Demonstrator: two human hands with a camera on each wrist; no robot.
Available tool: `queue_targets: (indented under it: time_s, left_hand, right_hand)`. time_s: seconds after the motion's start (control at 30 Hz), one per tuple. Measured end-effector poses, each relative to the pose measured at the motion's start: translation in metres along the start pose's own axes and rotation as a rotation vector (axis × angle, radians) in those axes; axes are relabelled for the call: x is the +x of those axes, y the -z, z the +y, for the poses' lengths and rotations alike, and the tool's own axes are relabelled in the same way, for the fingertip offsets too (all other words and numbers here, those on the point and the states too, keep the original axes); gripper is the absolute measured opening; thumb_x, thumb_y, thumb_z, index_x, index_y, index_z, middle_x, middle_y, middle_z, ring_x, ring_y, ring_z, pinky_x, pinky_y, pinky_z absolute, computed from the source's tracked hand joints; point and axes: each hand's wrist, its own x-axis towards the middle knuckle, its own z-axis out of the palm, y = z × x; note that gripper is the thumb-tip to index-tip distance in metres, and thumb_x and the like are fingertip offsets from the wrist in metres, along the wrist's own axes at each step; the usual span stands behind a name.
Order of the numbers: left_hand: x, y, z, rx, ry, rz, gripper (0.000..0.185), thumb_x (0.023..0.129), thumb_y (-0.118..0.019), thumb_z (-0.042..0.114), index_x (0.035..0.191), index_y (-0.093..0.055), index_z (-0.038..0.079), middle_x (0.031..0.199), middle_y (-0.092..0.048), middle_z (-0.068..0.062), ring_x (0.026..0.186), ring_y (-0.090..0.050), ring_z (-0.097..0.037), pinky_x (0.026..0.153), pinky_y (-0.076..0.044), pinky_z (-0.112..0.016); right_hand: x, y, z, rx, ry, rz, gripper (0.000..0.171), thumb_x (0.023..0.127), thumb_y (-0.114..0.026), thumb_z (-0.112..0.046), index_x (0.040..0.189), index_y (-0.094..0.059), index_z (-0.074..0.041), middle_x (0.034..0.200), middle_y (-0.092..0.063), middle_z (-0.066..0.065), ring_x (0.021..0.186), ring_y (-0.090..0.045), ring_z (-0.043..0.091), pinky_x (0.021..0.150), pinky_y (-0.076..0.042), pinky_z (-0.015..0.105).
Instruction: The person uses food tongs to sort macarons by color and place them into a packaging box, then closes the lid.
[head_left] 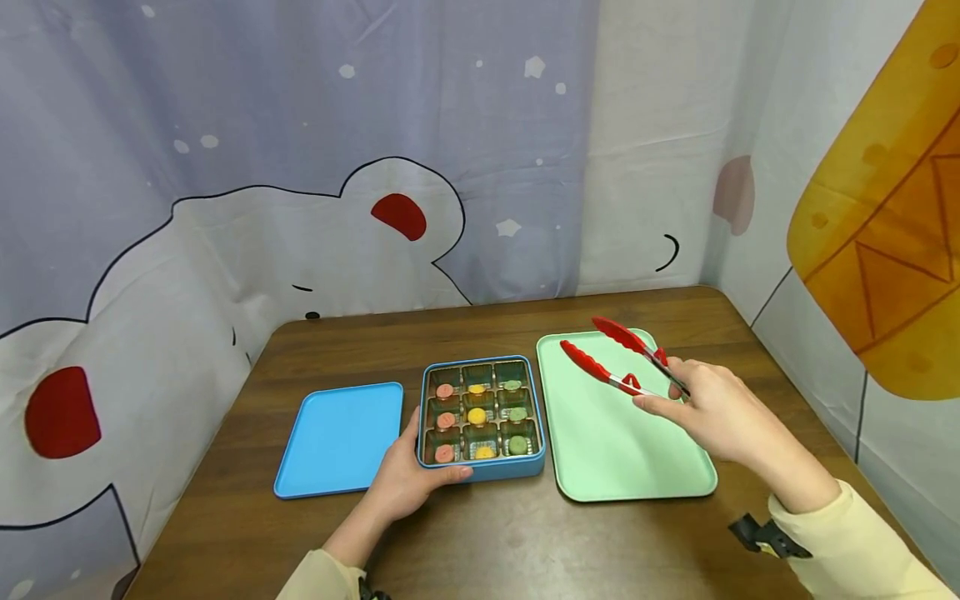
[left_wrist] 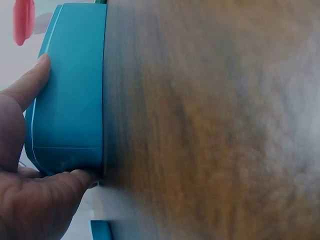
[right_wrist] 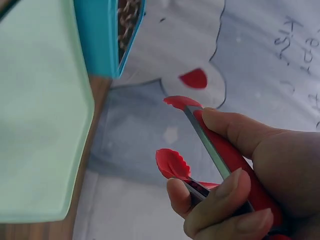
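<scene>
My left hand (head_left: 405, 477) grips the near left corner of a blue square box (head_left: 510, 470), thumb along its front wall and fingers at its left side. A divided insert in the box holds small round pieces in three columns: pink pieces (head_left: 446, 421) on the left, yellow pieces (head_left: 477, 416) in the middle, green pieces (head_left: 518, 446) on the right. Over the mint-green tray (head_left: 630, 475), my right hand (head_left: 712, 408) holds red-tipped tongs (head_left: 588, 362). The tongs' arms are spread, and nothing sits between the red tips (right_wrist: 172, 163).
A flat blue lid (head_left: 341, 437) lies on the wooden table (head_left: 480, 542) to the left of the box. The tray lies close along the box's right side. A patterned curtain (head_left: 300, 108) hangs behind the table and along its sides.
</scene>
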Motion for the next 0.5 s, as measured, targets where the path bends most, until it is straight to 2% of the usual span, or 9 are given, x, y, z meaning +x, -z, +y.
queue_targets:
  time_s: [0.13, 0.17, 0.23, 0.37, 0.5]
  left_hand:
    - [0.0, 0.0, 0.001, 0.004, 0.006, -0.002, 0.128, 0.074, -0.099, 0.044, 0.171, -0.02, 0.02, 0.135, -0.068, 0.002, 0.112, -0.07, -0.02, 0.099, -0.051, -0.054]
    - [0.0, 0.0, 0.001, 0.002, 0.011, -0.002, 0.128, 0.073, -0.099, 0.044, 0.171, -0.02, 0.021, 0.134, -0.068, 0.003, 0.112, -0.07, -0.02, 0.1, -0.051, -0.054]
    - [0.0, 0.0, 0.002, 0.001, 0.016, -0.001, 0.128, 0.073, -0.099, 0.044, 0.171, -0.02, 0.022, 0.134, -0.068, 0.003, 0.112, -0.069, -0.02, 0.1, -0.05, -0.053]
    - [-0.001, 0.0, 0.002, 0.002, 0.018, 0.003, 0.126, 0.074, -0.099, 0.043, 0.171, -0.021, 0.021, 0.133, -0.069, 0.003, 0.113, -0.069, -0.02, 0.1, -0.05, -0.054]
    - [-0.001, 0.0, 0.004, 0.009, 0.024, 0.005, 0.126, 0.075, -0.099, 0.043, 0.171, -0.021, 0.021, 0.134, -0.069, 0.001, 0.114, -0.069, -0.021, 0.1, -0.05, -0.055]
  right_hand:
    - [0.001, 0.008, 0.02, -0.019, -0.07, -0.015, 0.055, 0.099, -0.072, -0.055, 0.115, -0.068, -0.003, 0.073, -0.056, -0.002, 0.069, -0.05, 0.018, 0.06, -0.041, 0.034]
    - [0.002, 0.009, 0.025, -0.028, -0.089, -0.017, 0.059, 0.099, -0.071, -0.056, 0.116, -0.066, 0.0, 0.073, -0.056, -0.002, 0.068, -0.05, 0.019, 0.059, -0.041, 0.035]
    - [0.002, 0.012, 0.036, -0.044, -0.122, -0.014, 0.062, 0.1, -0.069, -0.058, 0.112, -0.064, 0.003, 0.071, -0.055, -0.001, 0.067, -0.049, 0.019, 0.058, -0.04, 0.035]
    - [0.004, 0.017, 0.058, -0.049, -0.182, -0.016, 0.06, 0.1, -0.068, -0.059, 0.096, -0.057, 0.0, 0.065, -0.048, 0.0, 0.062, -0.045, 0.02, 0.054, -0.036, 0.036]
    - [0.003, 0.019, 0.082, -0.055, -0.234, -0.027, 0.068, 0.102, -0.065, -0.06, 0.104, -0.056, 0.007, 0.065, -0.047, 0.002, 0.064, -0.047, 0.023, 0.055, -0.036, 0.037]
